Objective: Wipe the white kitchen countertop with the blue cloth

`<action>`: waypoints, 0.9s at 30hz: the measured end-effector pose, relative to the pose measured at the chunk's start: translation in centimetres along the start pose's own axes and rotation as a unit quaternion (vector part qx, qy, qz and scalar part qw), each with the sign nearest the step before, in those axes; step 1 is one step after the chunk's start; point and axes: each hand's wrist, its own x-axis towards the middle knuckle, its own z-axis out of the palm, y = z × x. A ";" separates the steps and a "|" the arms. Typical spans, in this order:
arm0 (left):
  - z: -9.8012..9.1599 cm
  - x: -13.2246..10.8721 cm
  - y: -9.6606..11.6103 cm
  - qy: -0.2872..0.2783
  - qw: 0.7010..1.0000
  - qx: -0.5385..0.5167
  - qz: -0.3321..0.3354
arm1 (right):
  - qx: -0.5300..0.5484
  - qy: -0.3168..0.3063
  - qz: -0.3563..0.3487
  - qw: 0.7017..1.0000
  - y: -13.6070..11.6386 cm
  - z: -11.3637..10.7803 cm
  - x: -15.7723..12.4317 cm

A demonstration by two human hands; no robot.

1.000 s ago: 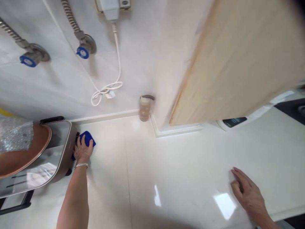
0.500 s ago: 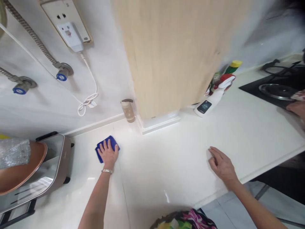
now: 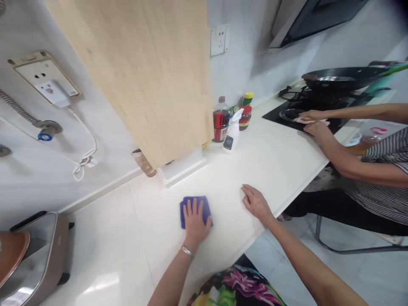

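My left hand [image 3: 195, 223] lies flat with fingers spread on a folded blue cloth [image 3: 188, 206] on the white countertop [image 3: 134, 238]. A thin bracelet circles that wrist. My right hand [image 3: 256, 202] rests flat on the counter a little to the right of the cloth, near the counter's front edge, holding nothing.
A wooden cabinet [image 3: 143, 72] hangs over the counter's back. Bottles and a spray bottle [image 3: 231, 136] stand behind it. A metal appliance [image 3: 35, 259] sits at far left. At right, another person's hands [image 3: 314, 121] wipe a gas stove [image 3: 306, 112] bearing a wok [image 3: 341, 78].
My left hand has slid the blue cloth from beside the metal appliance rightward across the counter. The view has swung right, bringing the stove and another person into sight.
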 end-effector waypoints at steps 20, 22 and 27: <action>-7.5 -16.3 -6.4 -0.059 0.989 0.091 0.100 | 0.050 0.014 0.001 0.999 0.3 -0.5 -0.3; -8.5 -18.9 -8.6 -0.057 0.990 0.108 0.076 | 0.059 0.016 -0.001 0.998 0.2 -0.6 -0.4; -10.9 -24.0 -14.8 -0.054 0.991 0.120 -0.015 | 0.064 0.015 -0.009 0.998 0.4 -0.6 -0.5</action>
